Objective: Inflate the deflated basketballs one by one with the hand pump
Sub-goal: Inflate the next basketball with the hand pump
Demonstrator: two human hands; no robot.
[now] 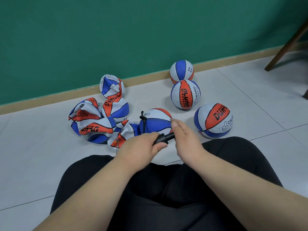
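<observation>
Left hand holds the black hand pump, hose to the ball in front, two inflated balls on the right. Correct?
Not two: the head view shows three inflated red, white and blue basketballs on the right. The left hand holds the black plastic hand pump, hose to the ball in front.

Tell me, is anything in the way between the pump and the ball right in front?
Nothing visible. The left hand grips the pump just before the ball, and the black hose reaches the ball's left side.
</observation>
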